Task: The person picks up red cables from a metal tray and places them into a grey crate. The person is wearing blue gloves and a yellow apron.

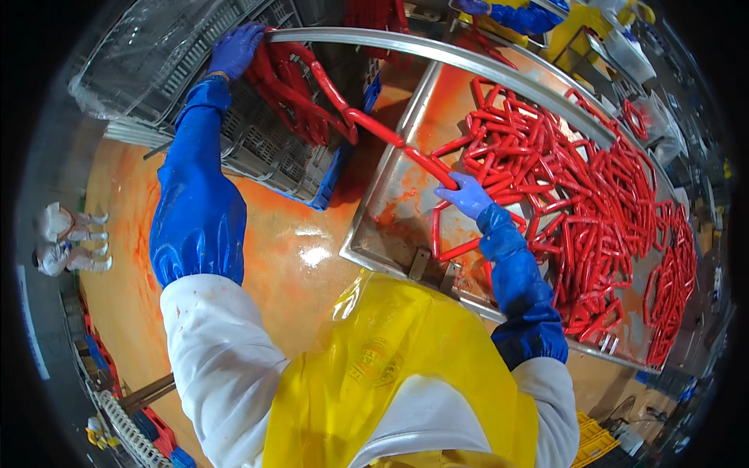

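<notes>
My left hand (237, 51), in a purple glove, is closed around the end of a long metal bar (409, 42). Loops of red sausage links (287, 88) hang from the bar just beside that hand. From there a taut string of links (374, 127) slopes down to my right hand (466, 196), whose gloved fingers are wrapped around it. Below the right hand, a large heap of red linked sausages (585, 199) lies on a steel table with a raised rim (380, 175). My palms and some fingertips are hidden.
Grey plastic crates (263, 140) on a blue base stand left of the table, near plastic-wrapped crates (134, 64). Across the table a co-worker's gloved hand and blue sleeve (521, 19) show. Two people (70, 240) stand far left on the wet-looking floor (281, 234).
</notes>
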`<state>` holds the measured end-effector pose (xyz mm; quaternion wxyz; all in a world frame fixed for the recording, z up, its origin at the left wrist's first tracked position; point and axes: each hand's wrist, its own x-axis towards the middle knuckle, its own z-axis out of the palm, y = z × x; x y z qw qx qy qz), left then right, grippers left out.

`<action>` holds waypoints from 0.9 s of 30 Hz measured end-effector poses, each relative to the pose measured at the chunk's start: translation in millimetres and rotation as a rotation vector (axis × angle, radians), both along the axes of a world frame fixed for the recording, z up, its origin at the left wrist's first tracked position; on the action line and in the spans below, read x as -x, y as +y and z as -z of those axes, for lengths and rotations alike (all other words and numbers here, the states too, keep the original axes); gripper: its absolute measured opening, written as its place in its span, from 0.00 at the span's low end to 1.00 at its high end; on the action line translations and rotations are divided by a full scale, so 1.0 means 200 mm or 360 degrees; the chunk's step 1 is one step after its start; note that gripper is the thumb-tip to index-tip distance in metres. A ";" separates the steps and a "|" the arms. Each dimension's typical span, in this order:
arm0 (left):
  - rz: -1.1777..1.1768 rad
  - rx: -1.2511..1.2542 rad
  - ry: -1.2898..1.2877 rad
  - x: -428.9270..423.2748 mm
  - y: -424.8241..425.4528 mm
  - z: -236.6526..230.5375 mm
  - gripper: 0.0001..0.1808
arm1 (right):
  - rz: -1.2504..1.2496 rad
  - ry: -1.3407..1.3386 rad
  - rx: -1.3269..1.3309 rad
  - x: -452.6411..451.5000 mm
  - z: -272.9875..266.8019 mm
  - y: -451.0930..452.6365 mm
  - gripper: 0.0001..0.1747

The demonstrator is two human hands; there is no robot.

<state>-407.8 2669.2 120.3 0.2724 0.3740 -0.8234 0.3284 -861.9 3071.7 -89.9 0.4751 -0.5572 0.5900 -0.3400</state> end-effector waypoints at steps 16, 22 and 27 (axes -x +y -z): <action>0.0479 -0.1346 -0.0603 0.48 1.23 1.04 0.05 | -0.0065 0.0465 -0.0188 0.29 0.22 0.42 0.32; 0.0392 -0.1417 -0.0382 0.70 1.34 0.79 0.43 | -0.0126 0.1099 -0.0003 0.58 0.12 0.57 0.30; 0.1235 -0.2656 -0.0174 1.37 1.88 0.71 0.26 | -0.0345 0.0831 -0.0114 0.26 -0.54 0.54 0.30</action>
